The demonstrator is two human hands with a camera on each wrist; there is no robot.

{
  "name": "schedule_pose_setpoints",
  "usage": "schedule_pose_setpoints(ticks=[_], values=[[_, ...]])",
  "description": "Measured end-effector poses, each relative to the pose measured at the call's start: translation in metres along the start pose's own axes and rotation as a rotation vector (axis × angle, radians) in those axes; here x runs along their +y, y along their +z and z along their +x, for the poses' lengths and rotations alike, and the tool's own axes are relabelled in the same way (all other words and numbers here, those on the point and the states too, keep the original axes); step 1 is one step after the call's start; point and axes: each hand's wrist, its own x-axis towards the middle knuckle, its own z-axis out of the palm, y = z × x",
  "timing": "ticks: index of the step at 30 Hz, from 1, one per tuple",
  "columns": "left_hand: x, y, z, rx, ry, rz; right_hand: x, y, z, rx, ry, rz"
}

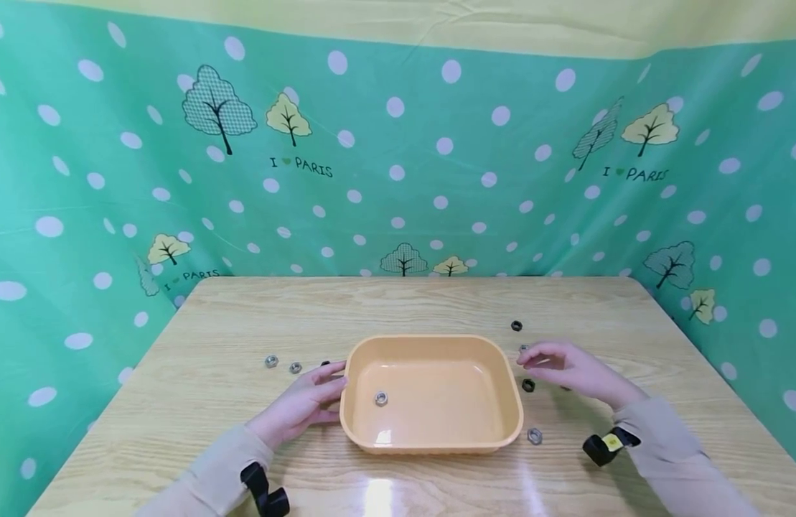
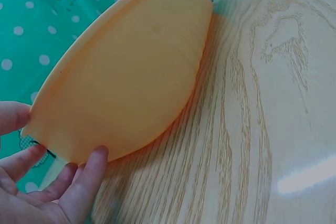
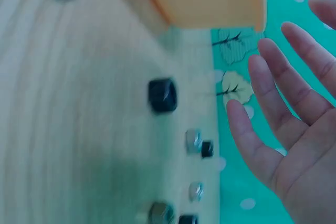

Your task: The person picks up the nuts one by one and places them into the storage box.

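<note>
A shallow peach-orange plastic tray (image 1: 436,445) stands mid-table, with one silver hex nut (image 1: 381,398) lying inside it towards the left. My left hand (image 1: 305,402) is at the tray's left end, its extended fingertips (image 2: 94,169) touching the outside wall. Just beyond the right rim hovers my right hand (image 1: 575,371), fingers spread and gently bent, holding nothing. Close to it on the table lie a black nut (image 1: 528,385) and a silver nut (image 1: 523,348), the latter partly hidden by the fingers. Another silver nut (image 1: 535,436) sits nearer the front.
Further back on the right is a black nut (image 1: 517,325). Left of the tray lie two silver nuts, one at the far left (image 1: 271,361), and a partly covered black nut (image 1: 325,364). A green dotted curtain (image 1: 398,172) encloses the wooden table (image 1: 398,301).
</note>
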Motion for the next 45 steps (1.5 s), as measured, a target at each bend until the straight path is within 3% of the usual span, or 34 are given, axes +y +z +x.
schedule_pose_setpoints(ticks=[9, 15, 23, 29, 39, 45], values=[[0.000, 0.002, 0.000, -0.005, -0.006, -0.015, 0.019, -0.012, -0.023, 0.089, 0.188, -0.079], [0.001, 0.001, 0.000, 0.004, -0.006, -0.014, 0.032, -0.023, -0.034, 0.140, 0.247, -0.172], [0.001, 0.001, -0.001, 0.011, -0.007, -0.008, 0.039, -0.022, -0.041, 0.173, 0.343, -0.241], [0.000, 0.000, 0.001, 0.016, -0.017, -0.007, 0.046, -0.020, -0.044, 0.199, 0.363, -0.294], [-0.002, 0.000, 0.000, 0.023, -0.018, -0.008, 0.051, -0.016, -0.043, 0.141, 0.397, -0.308], [-0.003, -0.001, 0.002, 0.018, -0.012, -0.013, 0.049, -0.015, -0.042, 0.146, 0.409, -0.324]])
